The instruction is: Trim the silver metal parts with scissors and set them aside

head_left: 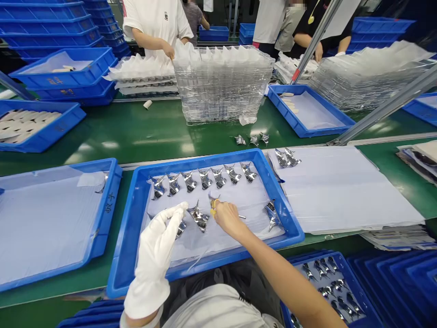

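My left hand wears a white glove and pinches a shiny chrome part by its edge over the blue tray in front of me. My bare right hand is closed on a small tool with a yellow grip, its tip right beside that part. A row of several similar chrome parts lies along the far side of the tray on a white sheet. Another chrome part lies at the tray's right end.
An empty lined blue tray sits to the left, a white sheet with two chrome parts to the right. A stack of clear plastic trays stands behind. Other people work across the green belt. A lower tray holds more parts.
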Motion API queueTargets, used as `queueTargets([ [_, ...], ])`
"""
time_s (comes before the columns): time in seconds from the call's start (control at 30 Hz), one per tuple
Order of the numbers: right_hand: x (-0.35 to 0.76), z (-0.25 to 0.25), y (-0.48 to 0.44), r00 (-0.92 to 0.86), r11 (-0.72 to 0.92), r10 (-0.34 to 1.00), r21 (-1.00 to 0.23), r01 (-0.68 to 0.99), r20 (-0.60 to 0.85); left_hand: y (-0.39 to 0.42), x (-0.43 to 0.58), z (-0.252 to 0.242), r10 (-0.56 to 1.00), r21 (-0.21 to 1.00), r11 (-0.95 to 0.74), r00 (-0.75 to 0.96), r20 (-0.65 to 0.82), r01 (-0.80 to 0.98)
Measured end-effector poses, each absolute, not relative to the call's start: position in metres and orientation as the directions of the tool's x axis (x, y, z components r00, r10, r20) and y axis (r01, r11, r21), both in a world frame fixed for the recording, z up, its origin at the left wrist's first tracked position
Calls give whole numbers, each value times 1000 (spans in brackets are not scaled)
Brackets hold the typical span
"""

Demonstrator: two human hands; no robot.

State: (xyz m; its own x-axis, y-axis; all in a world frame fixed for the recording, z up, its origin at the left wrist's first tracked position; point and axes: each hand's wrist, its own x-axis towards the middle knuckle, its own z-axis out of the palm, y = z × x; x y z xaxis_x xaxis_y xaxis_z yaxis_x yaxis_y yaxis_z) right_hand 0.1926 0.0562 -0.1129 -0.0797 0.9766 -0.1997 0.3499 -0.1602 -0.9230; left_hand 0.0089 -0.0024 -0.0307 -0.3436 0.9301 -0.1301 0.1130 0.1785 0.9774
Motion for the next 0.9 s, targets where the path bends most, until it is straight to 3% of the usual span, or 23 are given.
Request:
queueTargets([
  [0.07, 207, -111, 54, -68, -159, 969, -811, 563, -237, -2, 8, -30, 922, 969, 216, -352, -162, 120],
  [0.2, 269, -95, 42, 1, -161, 940, -440, 883, -342, 1, 6, -26, 890, 956, 278, -400, -220, 95],
  [0.33, 324, -82, 24, 88, -140, 876, -75, 987, -474, 3, 9, -25, 904, 954, 287, -354, -239, 89],
  [0.43, 338, -82, 15, 117, -86, 850, 83, 993, -514, 6, 17, -27, 930, 959, 267, -286, -231, 92],
  [0.57, 341, -78, 15, 103, -24, 853, 159, 987, -512, 9, 30, -33, 957, 964, 248, -180, -228, 98],
  [0.9, 343, -80, 19, 112, -32, 859, 165, 986, -500, 8, 48, -27, 972, 972, 236, -2, -236, 6],
])
